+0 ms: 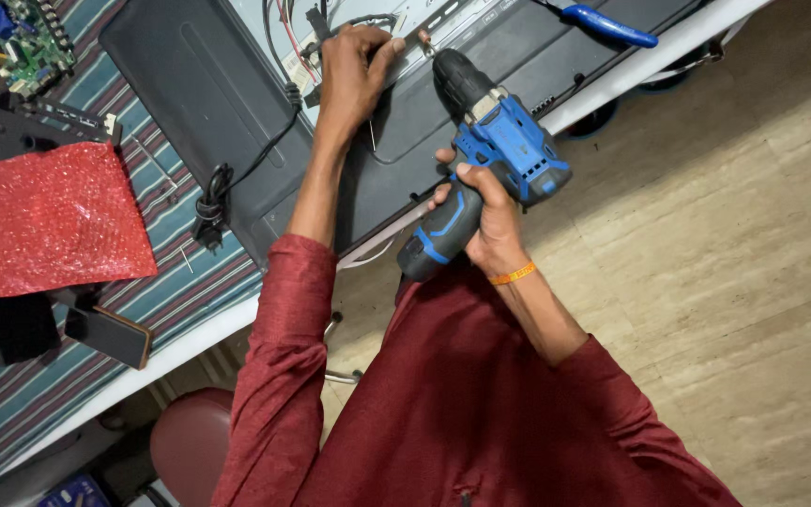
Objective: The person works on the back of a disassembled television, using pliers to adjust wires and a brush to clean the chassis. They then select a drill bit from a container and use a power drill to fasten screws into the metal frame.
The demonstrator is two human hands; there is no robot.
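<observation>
Cordless drill held at the edge of a dark back panel on the striped table.

Right hand (485,211) has its fingers wrapped tight around the blue-black drill (481,150), nose at the panel (199,84) edge. Left hand (349,70) rests on the panel, fingers curled together, pinching a small part at the drill tip. Nearby: coiled black cable (210,208), red bubble wrap (58,216), green circuit board (25,38), blue-handled pliers (607,25), phone (110,336).

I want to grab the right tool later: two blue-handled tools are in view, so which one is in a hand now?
The blue and black cordless drill, gripped by the right hand. The blue-handled pliers lie untouched at the far edge of the black panel.
</observation>
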